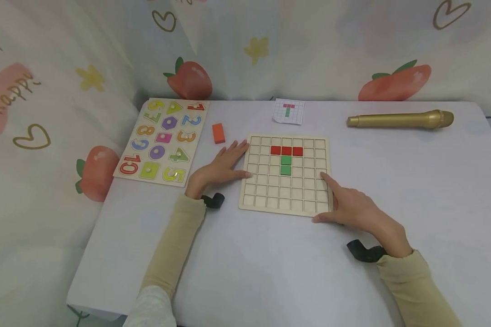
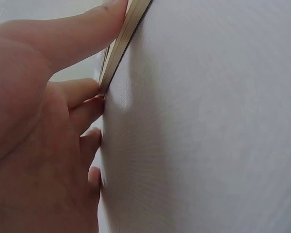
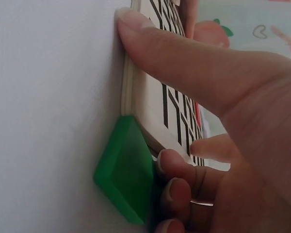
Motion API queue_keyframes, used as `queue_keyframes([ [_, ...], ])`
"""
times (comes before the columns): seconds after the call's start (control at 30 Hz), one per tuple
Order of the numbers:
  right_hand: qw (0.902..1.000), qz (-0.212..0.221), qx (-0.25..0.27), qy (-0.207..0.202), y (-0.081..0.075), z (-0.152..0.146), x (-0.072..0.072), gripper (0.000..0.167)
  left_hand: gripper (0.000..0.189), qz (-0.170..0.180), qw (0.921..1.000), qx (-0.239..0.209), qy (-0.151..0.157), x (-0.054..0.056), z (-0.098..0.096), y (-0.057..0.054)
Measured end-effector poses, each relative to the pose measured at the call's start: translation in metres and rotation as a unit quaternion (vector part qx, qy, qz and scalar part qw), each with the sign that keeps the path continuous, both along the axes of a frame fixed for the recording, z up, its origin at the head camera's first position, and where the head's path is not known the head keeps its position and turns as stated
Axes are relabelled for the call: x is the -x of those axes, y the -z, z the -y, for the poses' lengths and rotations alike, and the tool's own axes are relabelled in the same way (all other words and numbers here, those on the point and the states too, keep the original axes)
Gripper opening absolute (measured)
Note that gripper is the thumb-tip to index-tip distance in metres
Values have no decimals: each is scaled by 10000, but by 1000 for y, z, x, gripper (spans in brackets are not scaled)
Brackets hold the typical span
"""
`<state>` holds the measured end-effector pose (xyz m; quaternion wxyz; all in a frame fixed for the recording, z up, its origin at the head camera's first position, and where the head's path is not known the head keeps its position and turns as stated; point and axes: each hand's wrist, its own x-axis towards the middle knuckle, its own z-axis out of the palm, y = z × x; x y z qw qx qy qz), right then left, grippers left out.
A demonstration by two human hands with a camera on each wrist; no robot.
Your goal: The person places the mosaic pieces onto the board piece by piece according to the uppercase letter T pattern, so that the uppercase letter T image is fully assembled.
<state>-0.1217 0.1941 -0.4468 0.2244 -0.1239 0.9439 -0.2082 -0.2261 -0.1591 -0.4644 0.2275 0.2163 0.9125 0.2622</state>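
A wooden grid board (image 1: 262,190) lies flat on the white table. On it a row of 3 red tiles (image 1: 286,151) stands above 2 green tiles (image 1: 286,170), forming a T. At the board's left edge rests my left hand (image 1: 222,164), fingers extended and thumb on the border. My right hand (image 1: 353,209) spans the lower right corner, with its thumb along the near edge and its index finger on the right side. In the right wrist view a loose green tile (image 3: 126,174) lies against the board's edge, by the bent fingertips; from the head view the hand hides it.
A small card (image 1: 288,111) printed with a red and green T lies beyond the board. To the left are an orange block (image 1: 218,133) and a number-and-shape puzzle board (image 1: 165,150). A gold microphone (image 1: 398,120) lies at the far right. Curtains border the table's back and left.
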Motion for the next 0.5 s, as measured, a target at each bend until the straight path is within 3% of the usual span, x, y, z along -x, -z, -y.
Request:
queue_keyframes([
  [0.27, 9999, -101, -22, 3, -1, -2, 0, 123, 94, 49, 10000, -11, -21, 2, -3, -3],
  [0.5, 9994, -107, 320, -16, -4, -7, 4, 103, 94, 30, 10000, 26, -14, 0, -3, -4],
])
